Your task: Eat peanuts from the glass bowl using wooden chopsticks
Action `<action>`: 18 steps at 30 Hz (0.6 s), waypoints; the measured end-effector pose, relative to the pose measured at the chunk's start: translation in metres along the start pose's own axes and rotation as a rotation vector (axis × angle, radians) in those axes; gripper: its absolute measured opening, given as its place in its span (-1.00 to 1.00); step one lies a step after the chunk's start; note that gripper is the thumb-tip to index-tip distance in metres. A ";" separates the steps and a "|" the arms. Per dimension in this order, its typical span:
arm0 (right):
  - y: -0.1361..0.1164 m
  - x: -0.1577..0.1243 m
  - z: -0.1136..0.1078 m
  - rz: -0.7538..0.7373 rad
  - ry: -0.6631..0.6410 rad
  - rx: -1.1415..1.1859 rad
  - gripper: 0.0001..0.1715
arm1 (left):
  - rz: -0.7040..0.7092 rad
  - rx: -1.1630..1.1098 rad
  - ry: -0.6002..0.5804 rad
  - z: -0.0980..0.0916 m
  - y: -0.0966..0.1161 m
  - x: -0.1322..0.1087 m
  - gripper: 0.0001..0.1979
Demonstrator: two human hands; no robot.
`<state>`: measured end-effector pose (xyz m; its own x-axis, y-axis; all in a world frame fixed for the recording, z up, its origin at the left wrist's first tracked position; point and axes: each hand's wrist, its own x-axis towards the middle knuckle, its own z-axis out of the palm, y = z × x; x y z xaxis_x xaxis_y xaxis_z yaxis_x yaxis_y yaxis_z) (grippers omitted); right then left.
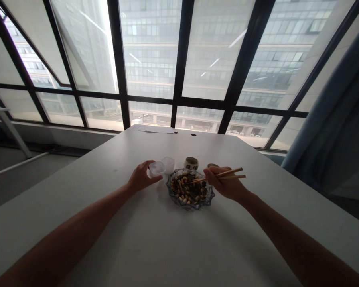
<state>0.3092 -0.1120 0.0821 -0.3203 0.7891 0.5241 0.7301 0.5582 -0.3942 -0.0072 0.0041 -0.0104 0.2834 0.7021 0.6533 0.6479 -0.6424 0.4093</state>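
A scalloped glass bowl (191,206) on the table holds a mix of pale nuts (184,198) and dark seeds (194,193). My right hand (225,183) is closed around a pair of wooden chopsticks (231,174), whose tips reach down into the mix; whether they pinch a piece is too small to tell. To the left of the bowl, my left hand (142,177) grips a small clear plastic cup (157,169) between thumb and fingers. A second translucent plastic cup (168,164) stands just behind it, close to the bowl's rim.
Behind the bowl stands a small ceramic cup (191,163) with dark characters. Another cup (213,165) is partly hidden by my right hand. Papers (152,128) lie at the far end of the white table (131,231), before large windows. A blue curtain (326,119) hangs at right.
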 end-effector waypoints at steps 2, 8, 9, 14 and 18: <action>0.001 0.000 0.000 -0.006 -0.018 -0.011 -0.41 | 0.020 0.037 0.030 0.001 0.000 0.000 -0.42; -0.002 0.000 -0.004 -0.004 -0.034 0.032 -0.40 | 0.047 0.148 0.081 0.002 0.000 0.000 -0.38; -0.002 0.000 -0.005 0.001 -0.031 0.046 -0.39 | 0.043 0.155 0.078 0.002 -0.001 0.000 -0.37; 0.000 0.000 -0.009 0.084 0.024 0.152 -0.34 | 0.042 0.155 0.061 0.003 -0.002 -0.002 -0.38; 0.006 0.000 -0.009 0.173 0.113 0.248 -0.32 | 0.048 0.155 0.057 0.003 -0.004 -0.001 -0.38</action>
<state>0.3189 -0.1112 0.0866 -0.1252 0.8520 0.5083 0.5943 0.4746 -0.6493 -0.0075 0.0066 -0.0150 0.2787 0.6503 0.7067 0.7373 -0.6164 0.2765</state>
